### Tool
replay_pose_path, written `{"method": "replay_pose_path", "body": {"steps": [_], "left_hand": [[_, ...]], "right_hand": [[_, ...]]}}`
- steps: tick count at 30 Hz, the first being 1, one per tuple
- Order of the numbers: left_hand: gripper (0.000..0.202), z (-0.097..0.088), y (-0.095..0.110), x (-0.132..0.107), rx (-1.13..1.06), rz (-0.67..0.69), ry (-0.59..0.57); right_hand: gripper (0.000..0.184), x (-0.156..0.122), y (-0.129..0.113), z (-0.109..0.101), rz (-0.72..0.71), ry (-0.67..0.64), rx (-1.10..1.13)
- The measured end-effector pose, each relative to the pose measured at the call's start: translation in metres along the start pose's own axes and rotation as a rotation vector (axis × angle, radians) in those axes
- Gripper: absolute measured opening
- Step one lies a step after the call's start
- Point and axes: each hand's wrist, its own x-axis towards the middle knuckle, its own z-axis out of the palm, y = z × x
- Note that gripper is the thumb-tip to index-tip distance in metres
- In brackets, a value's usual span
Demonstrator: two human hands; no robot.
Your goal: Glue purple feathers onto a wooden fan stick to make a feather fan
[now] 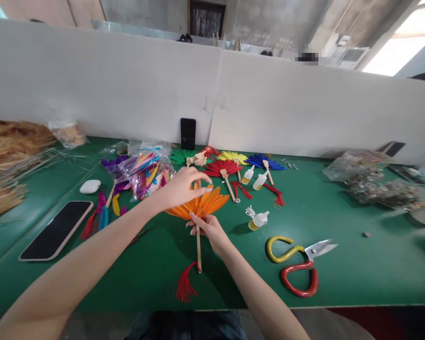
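Observation:
My right hand (211, 230) grips an orange feather fan (212, 204) where its feathers meet the pale wooden handle (199, 248). The thumb lies in front, and fingertips show behind the handle. A red tassel (186, 284) hangs from the handle's lower end and rests on the table. Above the fan's upper left part is my left hand (187, 185), its thumb and index finger curved towards each other in a pinch by the feather tips. What lies between those fingertips is too small to make out. Part of the fan is hidden behind this hand.
Scissors (310, 264) with yellow and red handles lie right on the green table (368, 269). Glue bottles (259, 221) stand near white beads (250, 211). Finished fans (224, 169), bagged feathers (150, 174) and a phone (58, 231) lie around. A white partition (127, 89) closes the back.

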Motion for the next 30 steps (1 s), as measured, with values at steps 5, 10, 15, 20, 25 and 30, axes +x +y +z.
{"method": "replay_pose_path", "body": {"steps": [5, 10, 15, 20, 25, 30], "left_hand": [[0.021, 0.028, -0.018, 0.069, 0.353, 0.054, -0.252], [0.020, 0.030, -0.040, 0.083, 0.403, 0.064, -0.314], [0.017, 0.026, -0.049, 0.087, 0.418, 0.171, -0.395], [0.020, 0.024, -0.058, 0.088, 0.487, 0.219, -0.403], [0.018, 0.027, -0.062, 0.083, 0.571, 0.218, -0.366], [0.018, 0.035, -0.066, 0.080, 0.575, 0.226, -0.338]], "right_hand": [[0.047, 0.003, 0.005, -0.002, -0.012, -0.007, -0.009], [0.048, 0.005, 0.007, -0.004, -0.040, -0.028, -0.007], [0.049, 0.003, 0.005, -0.002, -0.035, -0.031, 0.001], [0.047, 0.001, 0.003, -0.002, -0.020, -0.038, 0.030], [0.046, 0.001, 0.005, -0.003, -0.028, -0.045, 0.024], [0.045, 0.001, 0.003, -0.002, -0.014, -0.043, 0.021]]}}
